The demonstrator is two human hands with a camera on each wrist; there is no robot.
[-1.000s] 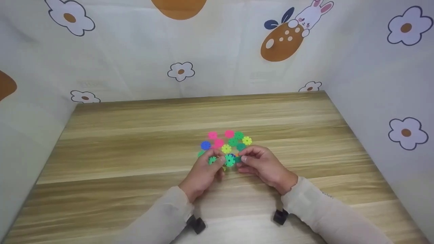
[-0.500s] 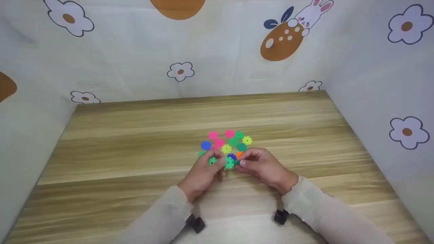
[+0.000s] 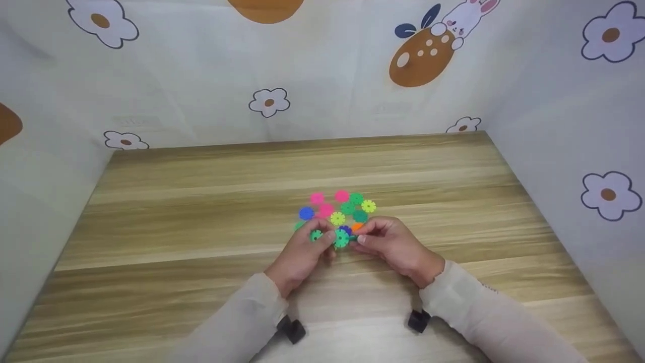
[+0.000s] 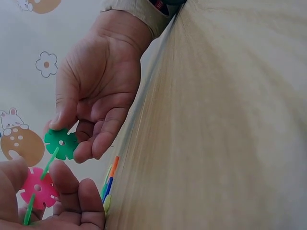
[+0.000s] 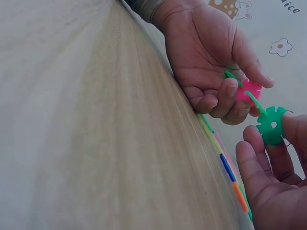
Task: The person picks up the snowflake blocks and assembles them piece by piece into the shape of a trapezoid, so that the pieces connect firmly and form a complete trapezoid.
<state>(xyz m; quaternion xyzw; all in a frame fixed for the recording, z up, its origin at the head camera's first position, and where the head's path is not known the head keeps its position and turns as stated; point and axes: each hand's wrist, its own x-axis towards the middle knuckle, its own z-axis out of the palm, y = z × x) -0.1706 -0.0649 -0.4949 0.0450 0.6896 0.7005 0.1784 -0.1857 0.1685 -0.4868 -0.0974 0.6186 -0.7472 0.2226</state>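
My left hand (image 3: 301, 254) pinches a small chain of notched plastic snowflake discs. In it, a pink disc (image 4: 44, 195) sits between two light green discs, seen edge-on in the wrist views; one light green disc (image 3: 344, 241) shows its face in the head view. Between thumb and fingers, my right hand (image 3: 398, 247) holds a darker green disc (image 5: 266, 128). Its notched edge meets the chain's light green disc at an angle; how deep they interlock, I cannot tell. From the head view the pink disc is hidden behind the left thumb.
Several loose discs lie on the wood-grain table (image 3: 201, 201) just beyond the hands, among them a blue disc (image 3: 306, 214), a yellow disc (image 3: 369, 206) and an orange disc (image 3: 357, 227). A patterned cloth (image 3: 322, 60) walls the back and sides.
My right hand has shifted slightly, uncovering more of the orange disc, and its green disc looks more edge-on. The left hand keeps its hold. The head view has tilted a little.
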